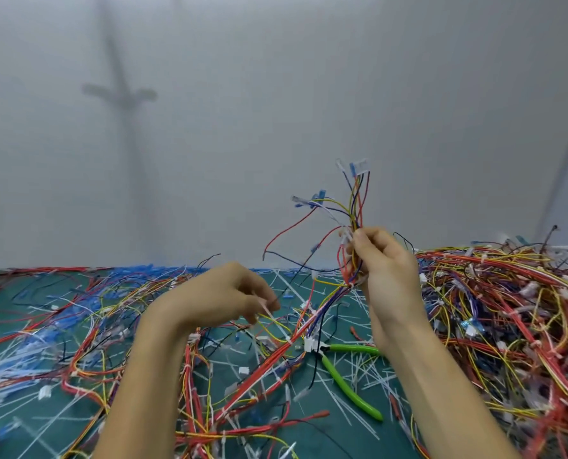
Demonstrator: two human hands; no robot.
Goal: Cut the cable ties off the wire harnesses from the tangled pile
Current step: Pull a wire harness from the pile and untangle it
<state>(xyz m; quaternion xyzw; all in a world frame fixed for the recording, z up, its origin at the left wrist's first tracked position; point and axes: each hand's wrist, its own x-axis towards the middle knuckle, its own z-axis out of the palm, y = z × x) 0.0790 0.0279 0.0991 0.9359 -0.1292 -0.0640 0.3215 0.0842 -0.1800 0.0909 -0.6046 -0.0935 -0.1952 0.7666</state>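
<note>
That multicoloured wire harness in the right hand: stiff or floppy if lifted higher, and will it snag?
The multicoloured wire harness seems semi-stiff: its thin ends stand up unsupported above the right hand. Probably light, as one hand holds it. It may snag: lower wires trail into the tangle on the green mat.

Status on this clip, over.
Left hand pinches a white cable tie. Right hand grips a harness, upright. Cutters lie on the mat, untouched.
</note>
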